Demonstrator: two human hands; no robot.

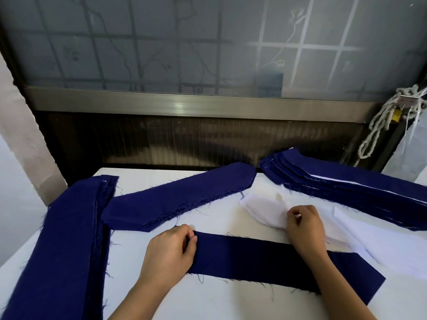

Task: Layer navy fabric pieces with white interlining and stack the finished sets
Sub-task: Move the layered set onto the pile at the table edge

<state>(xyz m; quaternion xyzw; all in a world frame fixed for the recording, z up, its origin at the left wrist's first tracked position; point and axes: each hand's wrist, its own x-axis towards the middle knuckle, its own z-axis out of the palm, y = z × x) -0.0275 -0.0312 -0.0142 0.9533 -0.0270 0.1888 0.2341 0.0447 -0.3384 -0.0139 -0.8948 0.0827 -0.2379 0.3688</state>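
Observation:
A single navy fabric strip (pixel 258 259) lies flat across the white table (pixel 208 299) in front of me. My left hand (pixel 171 252) rests on its left end, fingers curled at the edge. My right hand (pixel 305 225) reaches over the strip and pinches the top sheet of a white interlining pile (pixel 265 206). A stack of loose navy pieces (pixel 180 197) lies diagonally behind the strip. At the back right sits a pile of layered navy and white sets (pixel 342 181).
A long navy stack (pixel 67 239) runs down the table's left side. More white sheets (pixel 381 241) spread at the right. A dark wall and a frosted window rise right behind the table. Rope (pixel 381 121) hangs at the right corner.

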